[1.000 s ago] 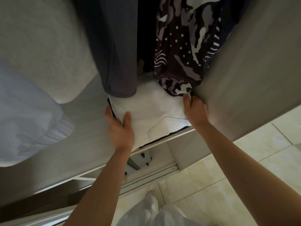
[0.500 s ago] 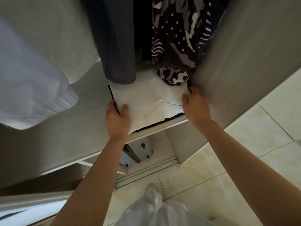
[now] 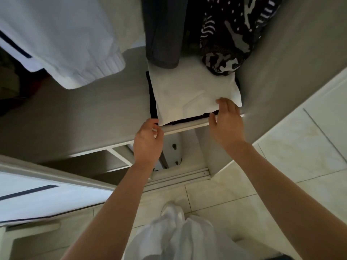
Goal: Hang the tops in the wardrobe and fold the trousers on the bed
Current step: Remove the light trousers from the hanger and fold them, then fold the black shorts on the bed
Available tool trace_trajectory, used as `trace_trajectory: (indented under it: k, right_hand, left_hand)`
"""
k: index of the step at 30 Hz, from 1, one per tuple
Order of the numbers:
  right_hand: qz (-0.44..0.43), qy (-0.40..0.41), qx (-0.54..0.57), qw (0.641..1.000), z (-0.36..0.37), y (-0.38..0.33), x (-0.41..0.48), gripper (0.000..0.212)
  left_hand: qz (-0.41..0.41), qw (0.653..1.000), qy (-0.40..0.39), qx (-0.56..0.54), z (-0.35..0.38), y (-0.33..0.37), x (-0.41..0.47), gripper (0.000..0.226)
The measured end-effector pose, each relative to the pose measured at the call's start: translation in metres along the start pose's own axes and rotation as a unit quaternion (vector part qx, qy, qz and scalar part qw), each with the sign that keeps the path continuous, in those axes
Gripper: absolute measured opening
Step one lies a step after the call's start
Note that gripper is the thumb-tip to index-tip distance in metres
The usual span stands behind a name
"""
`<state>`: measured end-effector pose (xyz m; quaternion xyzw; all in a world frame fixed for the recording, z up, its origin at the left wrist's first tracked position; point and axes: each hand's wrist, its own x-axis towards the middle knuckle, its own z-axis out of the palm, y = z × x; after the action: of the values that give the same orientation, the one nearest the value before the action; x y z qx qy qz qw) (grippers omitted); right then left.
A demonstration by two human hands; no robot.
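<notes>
1. The folded white trousers (image 3: 187, 91) are lying on the wardrobe shelf (image 3: 185, 126). They're sitting on top of a folded black garment (image 3: 152, 98) that's peeking out along the left and near edges.
2. The right grip (image 3: 227, 124) is reaching in at the near right corner. Its fingers are lying fairly straight on top of the white cloth and the thumb is spreading down by the shelf lip, so it's released, not clenched.
3. The left grip (image 3: 148, 141) is sitting at the near left corner, fingers curling right where cloth meets shelf lip. I cannot tell whether it's pinching anything.
4. Above, a dark grey top (image 3: 163, 34) and a black-and-white patterned top (image 3: 229, 38) are hanging, hems dangling over the trousers' far edge.
5. A white top (image 3: 62, 38) is hanging further left, well apart.
</notes>
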<state>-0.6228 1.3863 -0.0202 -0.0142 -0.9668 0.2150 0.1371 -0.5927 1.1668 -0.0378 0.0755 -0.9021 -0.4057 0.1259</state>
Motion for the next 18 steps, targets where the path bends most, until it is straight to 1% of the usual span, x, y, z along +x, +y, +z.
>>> trace_trajectory:
  k: [4, 10, 15, 18]
  right_hand:
    - [0.038, -0.020, 0.013, 0.999, -0.006, 0.009, -0.026, 0.045]
    - [0.144, -0.058, -0.001, 0.988, 0.002, 0.029, -0.082, 0.044]
    - [0.246, -0.075, -0.006, 0.966, 0.015, 0.034, -0.135, 0.042]
    - [0.337, -0.064, -0.009, 0.939, 0.027, 0.033, -0.171, 0.041]
  left_hand:
    - [0.054, 0.997, -0.062, 0.015, 0.016, 0.013, -0.013, 0.021]
    - [0.132, 0.972, -0.189, 0.031, 0.052, 0.023, -0.022, 0.023]
    - [0.191, 0.934, -0.296, 0.062, 0.078, 0.025, -0.029, 0.026]
    - [0.236, 0.895, -0.370, 0.079, 0.093, 0.019, -0.035, 0.026]
